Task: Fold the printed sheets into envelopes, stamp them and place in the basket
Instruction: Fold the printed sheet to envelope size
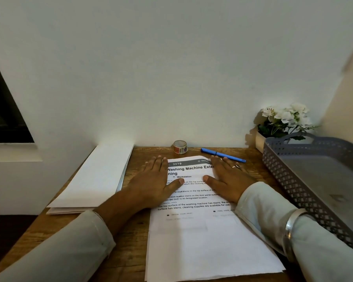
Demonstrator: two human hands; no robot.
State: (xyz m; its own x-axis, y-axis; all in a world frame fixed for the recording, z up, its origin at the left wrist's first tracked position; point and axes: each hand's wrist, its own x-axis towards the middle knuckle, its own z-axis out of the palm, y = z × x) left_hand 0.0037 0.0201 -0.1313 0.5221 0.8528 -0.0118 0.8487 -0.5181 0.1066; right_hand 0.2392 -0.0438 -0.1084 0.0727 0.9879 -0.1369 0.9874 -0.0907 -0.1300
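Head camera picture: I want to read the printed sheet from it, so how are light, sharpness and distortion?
In the head view the light is dim and even; on the sheet the bold headline is sharp between the left hand and right hand, the small print smears; the wide lens stretches the basket at right.

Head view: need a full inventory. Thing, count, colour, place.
printed sheets: small stack, count unclear, white with black text, table centre, under both hands
envelope stack: count unclear, white, left side of the table
sticker roll: 1, patterned, far edge by the wall
pen: 1, blue, capped, beyond the sheets
basket: 1, grey, perforated, right side
flowers: 1 bunch, white, in a white pot, far right corner
table: 1, brown wood
left hand: flat on the top sheet, pale sleeve
right hand: flat on the top sheet, ring on a finger, silver bangle on the wrist
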